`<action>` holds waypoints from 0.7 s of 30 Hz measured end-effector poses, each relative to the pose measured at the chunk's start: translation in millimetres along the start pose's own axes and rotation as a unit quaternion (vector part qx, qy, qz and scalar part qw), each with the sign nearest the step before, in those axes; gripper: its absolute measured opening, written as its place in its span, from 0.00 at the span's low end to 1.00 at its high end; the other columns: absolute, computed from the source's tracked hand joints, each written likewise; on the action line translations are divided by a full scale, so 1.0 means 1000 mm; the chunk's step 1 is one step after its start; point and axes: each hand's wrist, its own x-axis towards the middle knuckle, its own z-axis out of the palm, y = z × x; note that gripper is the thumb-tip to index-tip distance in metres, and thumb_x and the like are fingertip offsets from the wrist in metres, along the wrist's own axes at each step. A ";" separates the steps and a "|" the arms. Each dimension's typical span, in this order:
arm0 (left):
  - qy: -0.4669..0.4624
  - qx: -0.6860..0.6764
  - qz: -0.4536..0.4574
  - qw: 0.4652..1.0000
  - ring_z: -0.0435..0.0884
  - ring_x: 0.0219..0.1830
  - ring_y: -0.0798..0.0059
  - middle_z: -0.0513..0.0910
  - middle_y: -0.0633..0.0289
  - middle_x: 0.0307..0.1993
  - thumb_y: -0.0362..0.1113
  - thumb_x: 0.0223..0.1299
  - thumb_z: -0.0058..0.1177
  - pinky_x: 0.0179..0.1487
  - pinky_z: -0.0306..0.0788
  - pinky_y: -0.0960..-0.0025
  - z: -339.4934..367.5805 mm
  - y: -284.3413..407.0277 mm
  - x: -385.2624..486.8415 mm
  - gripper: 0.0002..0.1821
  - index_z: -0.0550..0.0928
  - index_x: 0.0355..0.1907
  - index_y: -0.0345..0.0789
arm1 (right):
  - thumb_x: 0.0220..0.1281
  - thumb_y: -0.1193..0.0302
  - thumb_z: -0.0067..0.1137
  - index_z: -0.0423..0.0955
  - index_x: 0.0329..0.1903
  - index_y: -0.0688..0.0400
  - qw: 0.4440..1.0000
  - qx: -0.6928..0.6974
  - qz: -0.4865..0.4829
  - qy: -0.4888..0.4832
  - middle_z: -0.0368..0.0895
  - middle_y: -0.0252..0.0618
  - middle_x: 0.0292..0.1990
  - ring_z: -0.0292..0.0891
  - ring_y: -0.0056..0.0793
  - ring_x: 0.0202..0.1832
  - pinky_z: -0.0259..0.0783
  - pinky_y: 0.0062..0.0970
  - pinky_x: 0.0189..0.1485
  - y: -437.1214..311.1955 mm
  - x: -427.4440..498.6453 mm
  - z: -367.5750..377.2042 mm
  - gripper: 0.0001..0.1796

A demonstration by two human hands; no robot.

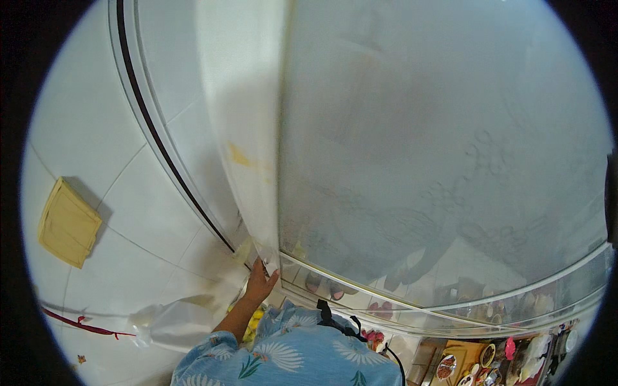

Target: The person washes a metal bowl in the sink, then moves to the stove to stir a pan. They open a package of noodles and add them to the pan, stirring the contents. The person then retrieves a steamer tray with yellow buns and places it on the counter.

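Observation:
My left hand [260,284] reaches forward to the lower end of a white vertical side edge [256,202] of a tall glossy panel. Thumb and forefinger lie on either side of that edge; the other fingers are partly hidden. A yellow smear [238,154] marks the white surface. To its right spreads the grey door-like panel [386,144], with a faint floral line pattern and reflections. A pale trim strip [357,288] crosses its lower part. My right hand is out of view.
On the white tiled wall [159,207] at left hang a yellow holder [70,224] and a white plastic bag [178,323] near a red cord [87,328]. Yellow items [253,323] show beside my forearm. At lower right, a wooden surface [456,350] bears a bowl [446,366] and several dishes.

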 end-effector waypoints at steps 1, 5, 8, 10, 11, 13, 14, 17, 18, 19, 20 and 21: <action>0.042 0.061 0.009 0.997 0.74 0.54 0.52 0.70 0.41 0.56 0.42 0.60 0.57 0.54 0.71 0.60 -0.002 -0.011 0.002 0.38 0.56 0.67 0.28 | 0.60 0.56 0.53 0.82 0.39 0.57 1.000 -0.001 -0.002 -0.003 0.83 0.48 0.34 0.79 0.46 0.38 0.74 0.39 0.42 -0.001 0.000 0.001 0.18; 0.002 0.108 -0.106 0.988 0.74 0.56 0.42 0.73 0.36 0.55 0.44 0.57 0.58 0.58 0.70 0.56 -0.032 0.048 0.020 0.39 0.60 0.62 0.22 | 0.60 0.56 0.53 0.82 0.38 0.57 1.000 0.009 0.012 0.002 0.82 0.50 0.34 0.79 0.47 0.39 0.74 0.40 0.43 0.016 -0.009 0.008 0.18; 0.071 0.228 -0.082 0.968 0.75 0.56 0.45 0.74 0.36 0.54 0.51 0.56 0.56 0.57 0.71 0.55 -0.044 0.017 0.021 0.41 0.61 0.60 0.18 | 0.61 0.56 0.52 0.82 0.38 0.58 1.000 0.006 0.010 -0.003 0.82 0.51 0.35 0.79 0.47 0.39 0.74 0.40 0.44 0.019 -0.010 0.015 0.19; 0.081 0.237 -0.085 0.965 0.76 0.55 0.44 0.75 0.35 0.53 0.54 0.57 0.55 0.57 0.71 0.55 -0.053 0.011 0.024 0.42 0.63 0.60 0.19 | 0.61 0.56 0.51 0.82 0.37 0.58 1.000 0.010 0.014 -0.003 0.82 0.51 0.35 0.79 0.48 0.40 0.74 0.41 0.45 0.027 -0.014 0.020 0.19; 0.086 0.242 -0.086 0.963 0.76 0.55 0.44 0.75 0.35 0.53 0.55 0.57 0.55 0.57 0.71 0.55 -0.058 0.009 0.026 0.42 0.63 0.60 0.19 | 0.61 0.56 0.51 0.82 0.37 0.59 1.000 0.007 0.015 -0.004 0.82 0.51 0.35 0.79 0.48 0.40 0.74 0.41 0.45 0.030 -0.015 0.025 0.19; 0.060 0.293 -0.116 0.947 0.77 0.53 0.44 0.76 0.35 0.52 0.56 0.58 0.53 0.57 0.71 0.55 -0.066 0.020 0.034 0.42 0.65 0.59 0.19 | 0.61 0.56 0.51 0.82 0.37 0.59 1.000 0.015 0.019 -0.001 0.82 0.52 0.35 0.79 0.49 0.41 0.74 0.41 0.45 0.037 -0.019 0.032 0.19; 0.045 0.315 -0.137 0.938 0.78 0.52 0.44 0.76 0.35 0.51 0.57 0.58 0.52 0.56 0.71 0.55 -0.073 0.026 0.037 0.41 0.65 0.59 0.19 | 0.61 0.56 0.50 0.82 0.37 0.59 1.000 0.018 0.019 0.001 0.82 0.52 0.35 0.79 0.49 0.41 0.73 0.41 0.46 0.041 -0.023 0.037 0.19; 0.031 0.398 -0.116 0.910 0.80 0.49 0.46 0.79 0.38 0.48 0.57 0.62 0.47 0.53 0.73 0.54 -0.089 0.010 0.043 0.35 0.72 0.54 0.24 | 0.61 0.56 0.50 0.82 0.36 0.60 1.000 0.016 0.014 0.012 0.82 0.53 0.36 0.79 0.50 0.41 0.73 0.42 0.46 0.052 -0.028 0.050 0.20; 0.027 0.445 -0.102 0.889 0.81 0.47 0.46 0.80 0.39 0.46 0.58 0.63 0.46 0.51 0.74 0.54 -0.092 -0.003 0.047 0.33 0.76 0.50 0.25 | 0.62 0.56 0.50 0.82 0.36 0.60 0.999 0.018 0.017 0.020 0.82 0.53 0.36 0.79 0.50 0.42 0.73 0.42 0.47 0.057 -0.033 0.054 0.20; -0.024 0.461 -0.112 0.880 0.82 0.44 0.48 0.82 0.41 0.43 0.57 0.65 0.44 0.49 0.74 0.53 -0.093 0.019 0.052 0.30 0.79 0.44 0.26 | 0.62 0.57 0.49 0.82 0.36 0.60 0.999 0.017 0.021 0.032 0.82 0.54 0.36 0.79 0.50 0.42 0.73 0.42 0.47 0.065 -0.039 0.057 0.20; -0.076 0.479 -0.119 0.866 0.83 0.42 0.49 0.83 0.43 0.40 0.56 0.67 0.42 0.46 0.75 0.53 -0.095 0.043 0.056 0.29 0.82 0.39 0.28 | 0.62 0.57 0.49 0.82 0.36 0.60 0.999 0.015 0.026 0.044 0.82 0.54 0.36 0.79 0.51 0.42 0.73 0.42 0.47 0.075 -0.045 0.063 0.20; -0.088 0.502 -0.113 0.853 0.83 0.39 0.51 0.83 0.44 0.37 0.55 0.68 0.41 0.45 0.75 0.53 -0.096 0.038 0.058 0.29 0.83 0.35 0.29 | 0.62 0.57 0.49 0.81 0.36 0.61 0.998 0.003 0.025 0.052 0.82 0.54 0.36 0.79 0.51 0.42 0.73 0.42 0.48 0.079 -0.048 0.069 0.20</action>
